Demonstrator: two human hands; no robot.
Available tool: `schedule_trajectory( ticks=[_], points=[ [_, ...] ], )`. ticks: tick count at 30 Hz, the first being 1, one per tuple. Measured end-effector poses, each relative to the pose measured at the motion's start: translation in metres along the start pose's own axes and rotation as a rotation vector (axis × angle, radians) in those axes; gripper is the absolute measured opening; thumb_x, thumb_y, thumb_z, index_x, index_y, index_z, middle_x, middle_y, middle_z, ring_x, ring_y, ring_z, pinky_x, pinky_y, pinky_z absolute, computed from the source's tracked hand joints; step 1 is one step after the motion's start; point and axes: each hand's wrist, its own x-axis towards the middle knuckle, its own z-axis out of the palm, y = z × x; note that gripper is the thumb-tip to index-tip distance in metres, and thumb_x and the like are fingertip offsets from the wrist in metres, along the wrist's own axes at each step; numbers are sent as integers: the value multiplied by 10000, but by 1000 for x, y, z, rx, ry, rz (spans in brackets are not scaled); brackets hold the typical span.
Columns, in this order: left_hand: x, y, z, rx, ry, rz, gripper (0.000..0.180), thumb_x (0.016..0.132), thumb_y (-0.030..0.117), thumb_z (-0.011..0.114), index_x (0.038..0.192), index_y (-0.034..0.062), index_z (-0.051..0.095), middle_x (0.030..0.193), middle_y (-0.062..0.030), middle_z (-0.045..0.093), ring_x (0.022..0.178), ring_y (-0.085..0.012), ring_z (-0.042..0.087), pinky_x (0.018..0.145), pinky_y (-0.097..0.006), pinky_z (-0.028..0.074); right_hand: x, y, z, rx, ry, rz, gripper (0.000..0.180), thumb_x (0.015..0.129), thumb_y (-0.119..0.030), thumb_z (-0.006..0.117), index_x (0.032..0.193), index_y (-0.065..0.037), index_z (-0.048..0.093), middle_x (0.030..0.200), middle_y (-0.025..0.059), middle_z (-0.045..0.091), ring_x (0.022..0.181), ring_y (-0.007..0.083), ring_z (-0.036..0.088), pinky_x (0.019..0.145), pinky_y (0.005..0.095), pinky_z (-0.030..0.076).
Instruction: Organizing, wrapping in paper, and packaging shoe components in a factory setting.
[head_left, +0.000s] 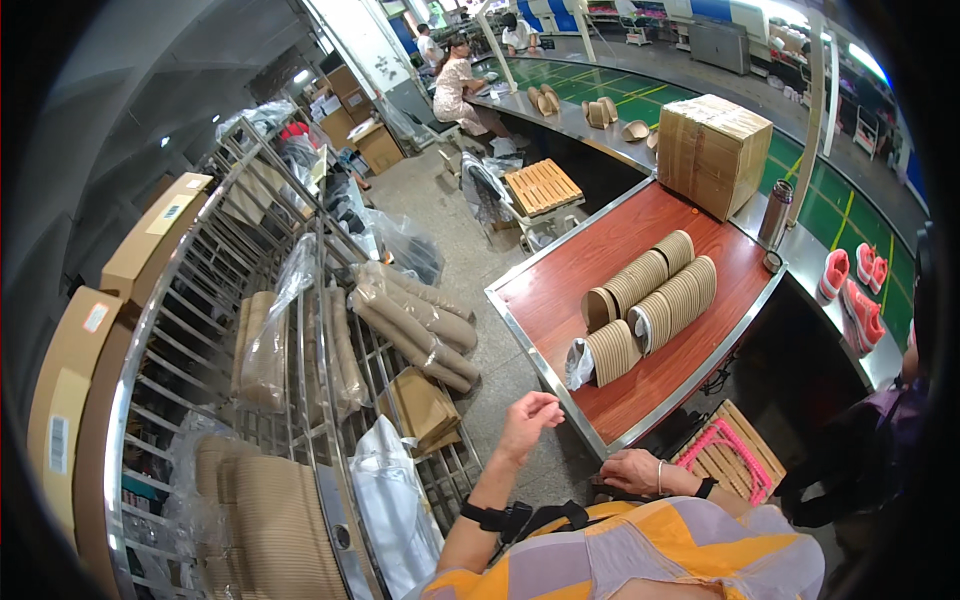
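Note:
My left hand [531, 424] is raised in the air off the near left corner of the red-brown table [600, 402]. Its fingers are bent together, with nothing visible in them. Close to my waist, by the table's near edge, my right hand [632, 471] has its fingers curled downward. Whatever lies under those fingers is hidden, though something dark shows below. On the table lie long rows of nested brown cardboard shoe inserts [678, 303]. A shorter stack of inserts [612, 352] sits nearest to me, with clear plastic at its left end.
A metal rack [330, 450] at my left holds bagged insert stacks [415, 320]. A taped carton [712, 150] and a flask [776, 212] stand at the table's far side. Pink shoes [860, 315] sit beside the green conveyor [845, 215]. A slatted stool [735, 455] is at right. Another person [458, 85] sits farther off.

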Motion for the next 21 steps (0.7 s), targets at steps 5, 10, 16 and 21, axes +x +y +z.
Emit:
schedule_trajectory(
  ticks=[5,10,16,21],
  points=[
    [41,29,-18,-18,80,112,133,855,23,575,988,8,572,862,-69,628,781,-149,620,714,-275,514,10,-9,-26,113,115,42,139,822,-172,580,878,-45,571,821,130,586,795,326,580,686,411,474],
    [95,154,-23,-60,105,625,219,806,-6,608,1016,7,548,845,-72,611,780,-134,609,706,-244,515,29,-34,-54,263,341,208,173,765,-52,637,926,-16,585,811,150,595,742,315,595,652,362,483],
    [148,292,-105,207,-158,1559,619,819,217,662,1300,-30,362,1026,-177,583,850,-251,596,735,-345,506,104,-83,-166,-229,723,353,153,734,38,607,878,-9,590,775,132,584,710,288,582,643,329,464],
    [203,353,-188,224,-543,1871,701,810,335,644,1285,-80,337,1078,-269,551,895,-325,596,813,-412,480,191,-96,-193,-291,962,447,181,708,83,598,874,11,596,770,120,588,703,249,580,641,297,451]
  ],
)
